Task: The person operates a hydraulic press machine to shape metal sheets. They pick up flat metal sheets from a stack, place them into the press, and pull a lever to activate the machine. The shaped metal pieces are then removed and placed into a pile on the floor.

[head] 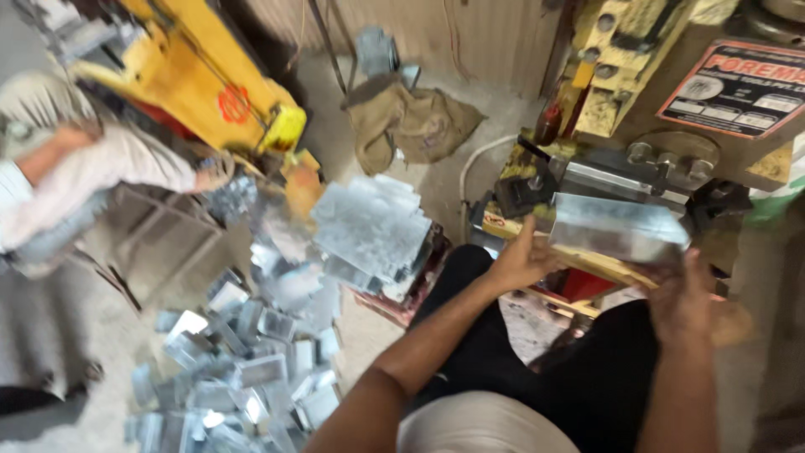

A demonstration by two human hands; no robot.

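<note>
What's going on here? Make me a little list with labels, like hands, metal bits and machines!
left hand: grips the left end of the bent metal sheet
right hand: holds the sheet's right end
machine in front: yellow-and-brown press, the sheet is at its base
stack: flat metal sheets on a low stand
pile on floor: many bent metal pieces
other person: works at a yellow machine
cloth sack: lies crumpled on the floor

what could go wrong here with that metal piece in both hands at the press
1. Both hands, left hand and right hand, grip the bare metal sheet; its edges might cut.
2. The sheet sits right at the press, so fingers could get caught.
3. The loose pile of metal pieces on the floor could trip someone.
</note>
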